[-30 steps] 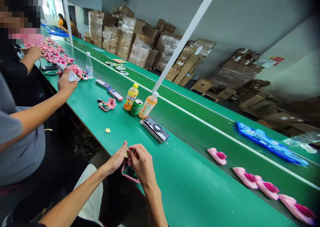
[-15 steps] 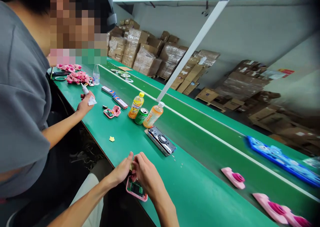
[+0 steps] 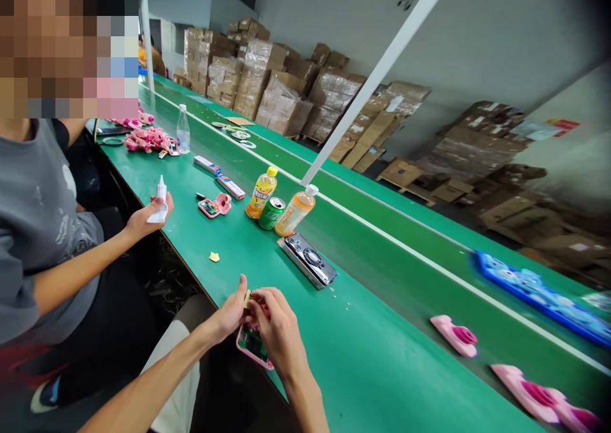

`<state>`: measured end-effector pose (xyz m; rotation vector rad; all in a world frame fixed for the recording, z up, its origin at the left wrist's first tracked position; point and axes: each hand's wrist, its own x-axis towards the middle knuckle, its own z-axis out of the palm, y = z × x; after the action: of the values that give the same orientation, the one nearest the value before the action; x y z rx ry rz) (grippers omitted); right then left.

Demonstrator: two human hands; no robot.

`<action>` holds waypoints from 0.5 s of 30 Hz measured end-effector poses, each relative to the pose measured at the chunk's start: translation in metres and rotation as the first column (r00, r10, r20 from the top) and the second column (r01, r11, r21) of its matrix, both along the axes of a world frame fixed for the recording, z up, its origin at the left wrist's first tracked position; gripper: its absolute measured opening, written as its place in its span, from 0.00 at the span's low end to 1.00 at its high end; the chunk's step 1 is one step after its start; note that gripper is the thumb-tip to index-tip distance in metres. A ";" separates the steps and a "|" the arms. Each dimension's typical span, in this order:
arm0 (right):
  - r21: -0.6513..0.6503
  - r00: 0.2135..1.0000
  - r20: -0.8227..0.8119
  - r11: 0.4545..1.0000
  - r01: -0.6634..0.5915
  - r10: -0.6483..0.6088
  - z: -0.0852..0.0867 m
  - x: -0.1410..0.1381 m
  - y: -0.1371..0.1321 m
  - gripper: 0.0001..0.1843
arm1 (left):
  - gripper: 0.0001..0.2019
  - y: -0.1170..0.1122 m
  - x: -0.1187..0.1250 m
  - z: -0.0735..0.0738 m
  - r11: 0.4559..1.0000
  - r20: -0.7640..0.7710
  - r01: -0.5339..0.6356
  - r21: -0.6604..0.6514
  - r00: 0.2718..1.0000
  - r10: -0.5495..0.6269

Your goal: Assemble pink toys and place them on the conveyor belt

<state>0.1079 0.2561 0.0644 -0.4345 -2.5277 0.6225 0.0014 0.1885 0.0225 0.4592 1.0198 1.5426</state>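
Note:
Near the table's front edge, an opened pink plastic casing (image 3: pixel 254 353) with a green circuit board inside lies between my two hands. My left hand (image 3: pixel 230 314) is closed round its far side, thumb raised and other fingers mostly hidden. A small pale yellow piece (image 3: pixel 247 300) shows beside the left thumb. My right hand (image 3: pixel 277 326) bends over the casing with its fingertips pinched together by the yellow piece; what they pinch is hidden. Farther up the table rests another opened pink casing (image 3: pixel 214 206) with a circuit board.
At left, a co-worker's hand (image 3: pixel 149 216) holds a white tube (image 3: pixel 161 192). Two drink bottles, a green can (image 3: pixel 272 213) and a silver-black box (image 3: pixel 310 261) stand ahead. A yellow scrap (image 3: pixel 214 256) lies closer. Pink parts (image 3: pixel 454 336) and a blue piece (image 3: pixel 539 296) sit along the belt.
The co-worker has leaned back to the left, bringing the tube hand nearer and turning the tube upright. My hands stay at the casing, with the yellow piece now showing more clearly.

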 end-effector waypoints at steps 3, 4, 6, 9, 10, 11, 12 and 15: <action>-0.004 1.000 -0.013 1.000 0.021 -0.021 -0.002 -0.006 0.001 0.11 | 0.40 0.000 -0.001 -0.004 1.000 0.003 0.016 0.021 1.000 -0.016; 0.018 1.000 -0.016 1.000 0.021 -0.021 -0.002 -0.007 0.002 0.11 | 0.40 0.000 -0.001 -0.005 0.999 0.003 0.021 0.033 1.000 -0.022; 0.091 1.000 -0.026 0.996 0.014 -0.012 -0.001 -0.009 0.001 0.13 | 0.37 -0.001 -0.002 -0.006 0.998 0.005 0.015 0.059 1.000 -0.015; 0.197 0.999 -0.043 0.980 -0.006 0.014 0.002 -0.003 -0.007 0.13 | 0.32 -0.003 -0.004 -0.002 0.997 0.024 -0.030 0.070 0.999 0.028; 0.185 0.998 -0.049 0.983 -0.015 0.024 0.003 0.001 -0.011 0.13 | 0.31 -0.004 -0.005 0.000 0.997 0.037 -0.041 0.069 0.999 0.039; 0.136 0.998 -0.053 0.990 -0.022 0.030 0.005 0.006 -0.015 0.13 | 0.30 -0.005 -0.005 0.003 0.997 0.052 -0.045 0.069 0.998 0.041; 0.057 0.998 -0.055 0.998 -0.018 0.021 0.006 0.011 -0.019 0.13 | 0.31 -0.006 -0.006 0.005 0.997 0.065 -0.037 0.074 0.997 0.032; -0.216 0.994 -0.045 0.972 0.091 -0.103 0.009 0.022 -0.027 0.14 | 0.36 -0.008 -0.008 0.009 0.992 0.086 0.028 0.122 0.996 -0.038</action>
<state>0.1299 0.2292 0.0736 -0.6047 -2.3797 0.8610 -0.0063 0.1802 0.0317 0.4853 0.8507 1.5863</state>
